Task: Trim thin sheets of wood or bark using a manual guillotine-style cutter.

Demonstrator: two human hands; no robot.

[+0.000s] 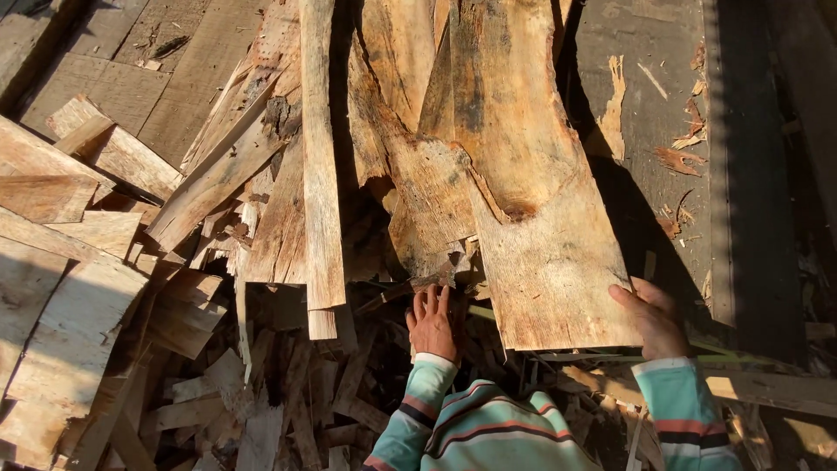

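- We see a heap of rough sawn wood offcuts and slabs from above, lit by strong sun with deep shadows between the pieces.
- Our right hand (656, 318) grasps the near right corner of a wide pale wood slab (545, 253), thumb on its top face; the other fingers are hidden behind the edge.
- Our left hand (432, 323) lies flat, fingers spread and released, on dark scraps just beside the slab's near left corner; it grips nothing.
- The wide slab lies near centre right on the heap, running from the hands away to the far side, its far end overlapped by other bark-edged slabs.
- A long narrow plank (319, 166) lies left of it, well apart from either hand.
- Short splintered strips (288, 410) fill the near ground left of the striped sleeves (475, 432).
- Flat grey boards (649, 105) sit at far right with loose wood splinters on them.
- Thick pale blocks (61, 288) are stacked at the left edge.
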